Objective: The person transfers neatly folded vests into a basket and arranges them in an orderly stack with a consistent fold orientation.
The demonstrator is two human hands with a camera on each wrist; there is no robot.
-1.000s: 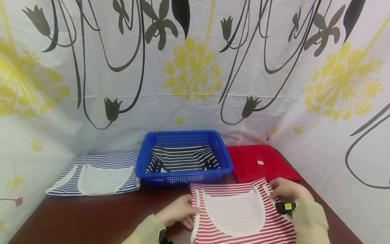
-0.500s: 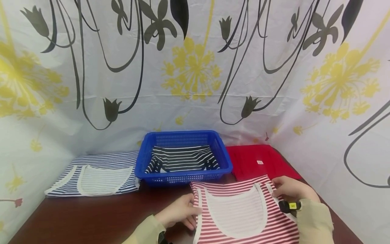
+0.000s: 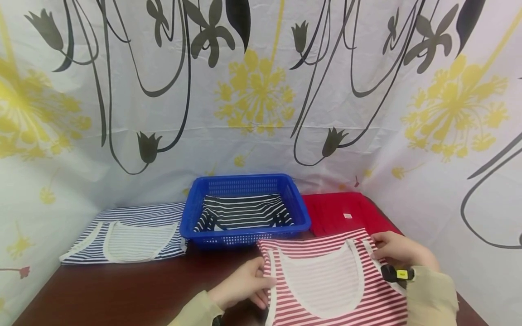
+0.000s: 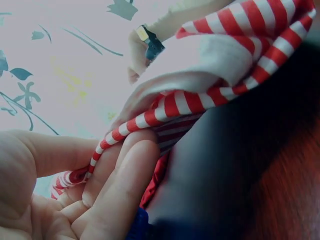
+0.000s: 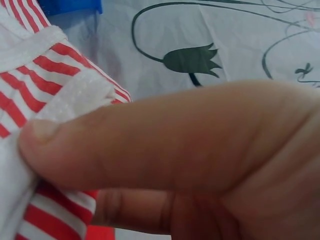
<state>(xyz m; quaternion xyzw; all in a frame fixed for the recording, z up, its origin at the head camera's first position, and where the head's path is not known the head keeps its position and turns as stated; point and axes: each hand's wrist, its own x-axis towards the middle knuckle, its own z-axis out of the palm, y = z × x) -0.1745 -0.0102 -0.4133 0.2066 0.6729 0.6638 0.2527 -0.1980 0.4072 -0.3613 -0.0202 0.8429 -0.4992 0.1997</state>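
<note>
A red-and-white striped shirt (image 3: 379,290) with white-edged neckline is in front of me in the head view, its lower part cut off by the frame. My left hand (image 3: 246,283) pinches its left edge between thumb and fingers. At the upper right edge my right hand (image 3: 403,251) pinches the white trim. The left wrist view shows the shirt's striped edge (image 4: 187,103) running between the thumb and fingers, with the cloth raised off the dark table. In the right wrist view the thumb (image 5: 125,137) presses on the white trim, the fingers partly hidden behind the cloth.
Behind the shirt stands a blue basket (image 3: 303,210) holding a folded black-and-white striped garment (image 3: 244,210). A blue-striped garment (image 3: 134,240) lies left of it on the brown table (image 3: 134,294). Folded red cloth (image 3: 334,213) lies to the right. A patterned white sheet (image 3: 261,154) hangs around the back and sides.
Both hands have shifted slightly to the right with the striped shirt, and its upper right corner has risen a little. The basket and other garments have stayed where they were.
</note>
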